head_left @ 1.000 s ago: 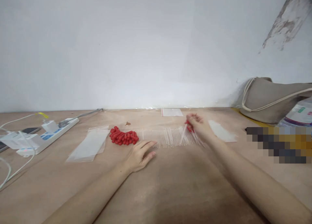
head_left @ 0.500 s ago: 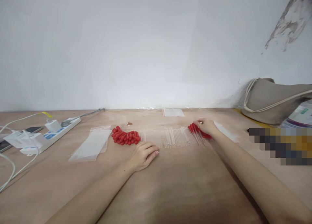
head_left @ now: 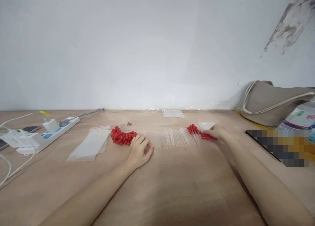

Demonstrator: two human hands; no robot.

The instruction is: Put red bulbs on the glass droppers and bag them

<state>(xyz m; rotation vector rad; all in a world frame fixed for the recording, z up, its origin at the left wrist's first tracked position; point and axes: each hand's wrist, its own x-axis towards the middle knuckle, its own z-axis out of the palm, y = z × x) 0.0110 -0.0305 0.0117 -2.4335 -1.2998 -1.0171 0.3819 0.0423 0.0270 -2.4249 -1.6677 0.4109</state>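
My left hand (head_left: pixel 139 151) is curled at the right edge of a pile of red rubber bulbs (head_left: pixel 121 137), beside the left end of a row of clear thin tubes (head_left: pixel 172 139). Its fingers are bent, and what they hold, if anything, is hidden. At the right end of the row, several droppers with red bulbs (head_left: pixel 192 129) lie fanned out, clear stems towards me. My right hand (head_left: pixel 218 132) pinches a red-bulbed dropper (head_left: pixel 208 137) just right of that fan; its fingertips are partly hidden.
Clear zip bags (head_left: pixel 88 145) lie left of the bulbs, another bag (head_left: pixel 173 113) near the wall, and one (head_left: pixel 206 125) behind my right hand. A power strip (head_left: pixel 59 134) with chargers and cables stands far left. A grey bag (head_left: pixel 268 104) and a blurred dark item (head_left: pixel 275 147) are right.
My right hand has moved right, from above the fanned droppers to the red-bulbed one beside them. My left hand has shifted left against the red bulbs, its fingers more bent. The view has shifted slightly.
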